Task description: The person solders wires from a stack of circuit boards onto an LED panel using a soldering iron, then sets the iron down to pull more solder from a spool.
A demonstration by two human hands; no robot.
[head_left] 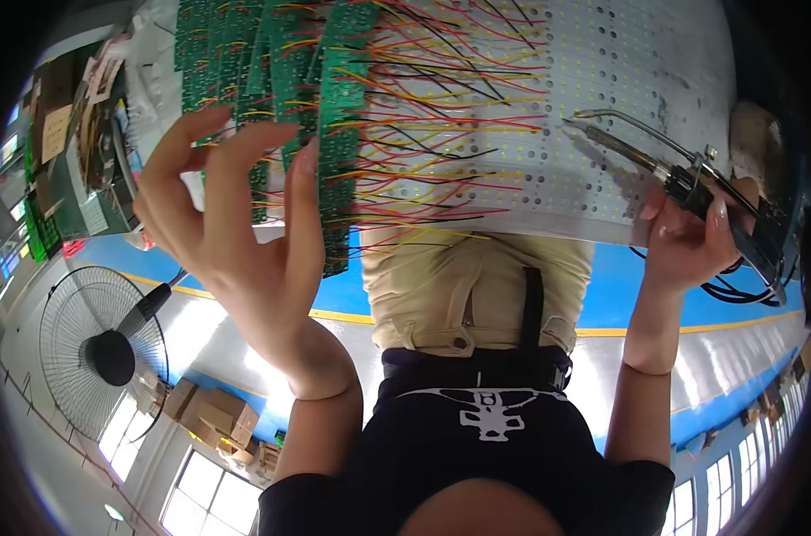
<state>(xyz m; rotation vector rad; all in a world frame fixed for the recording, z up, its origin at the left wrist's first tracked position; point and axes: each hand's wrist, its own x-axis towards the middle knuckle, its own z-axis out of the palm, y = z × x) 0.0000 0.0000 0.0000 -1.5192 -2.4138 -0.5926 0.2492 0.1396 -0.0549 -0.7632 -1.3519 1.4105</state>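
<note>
Well, in the head view, the left hand (235, 205) sits left of centre in the frame, its fingers bent and spread beside the near circuit board (338, 170), a long green strip running from the top edge down to left of centre. Thumb and fingertips come up to the left side of that board, but whether this grip pinches it I cannot tell. More green boards (213, 58) lie overlapped in the upper left. From the near board, red, yellow and black wires (405, 80) fan out rightward over a pale panel (593, 201) marked with rows of small yellow dots and dark round spots.

On the right side of the frame, the right hand (687, 250) has its grip closed around the black handle of a soldering iron (633, 154). The iron's tip points leftward, near the wire ends, touching none that I can make out. A curved metal tube (655, 127) runs beside the iron and ends close to its tip.

As for progress, wires appear already attached along the near board, so much of that seems done. Their far ends look loose, with no joint visible there. The single joints are too small to judge, and the overlapped boards hide one another, so what is left cannot be counted
</note>
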